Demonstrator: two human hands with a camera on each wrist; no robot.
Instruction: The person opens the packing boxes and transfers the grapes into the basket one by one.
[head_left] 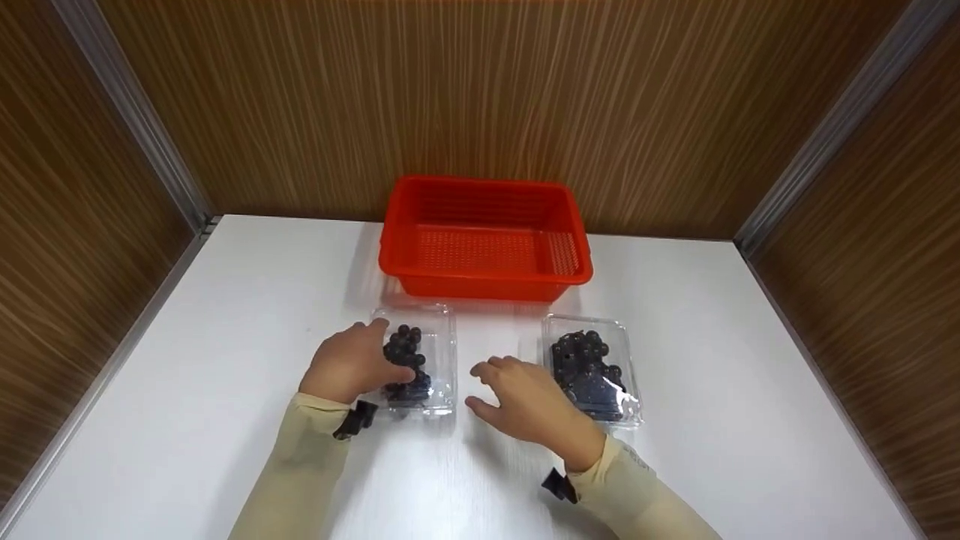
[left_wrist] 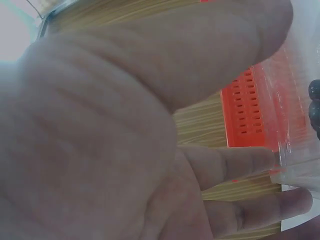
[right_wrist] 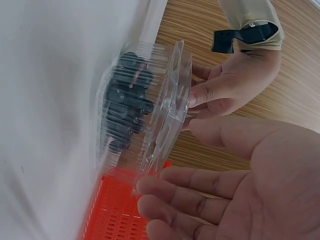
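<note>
Wood-grain panels wall in a white table (head_left: 225,315) on three sides, with metal strips running down the corners. At the back of the table, against the far panel, sits a red basket (head_left: 484,238) with perforated walls and floor; nothing shows inside it.

Two clear boxes of dark berries lie in front of the basket, well apart from each other. The left box (head_left: 435,352) is just in front of the basket's left half. The left hand (head_left: 351,366) rests on its left side, thumb over the lid and fingers curled around the near edge, so the hand grips the box. In the right wrist view the left hand's fingers (right_wrist: 210,92) press against the rim of the clear lid, with the berries (right_wrist: 127,107) packed behind it. The left wrist view is mostly filled by the palm, with the fingertips (left_wrist: 260,157) touching clear plastic and the basket behind.

The right box (head_left: 596,367) lies nearer the table's right side, in front of the basket's right corner. The right hand (head_left: 529,405) is between the two boxes, palm down, fingers spread and relaxed, holding nothing. Its outer edge lies just beside the right box; whether it touches is not clear.

Both forearms wear pale beige sleeves (head_left: 300,465) with dark straps at the wrists.
</note>
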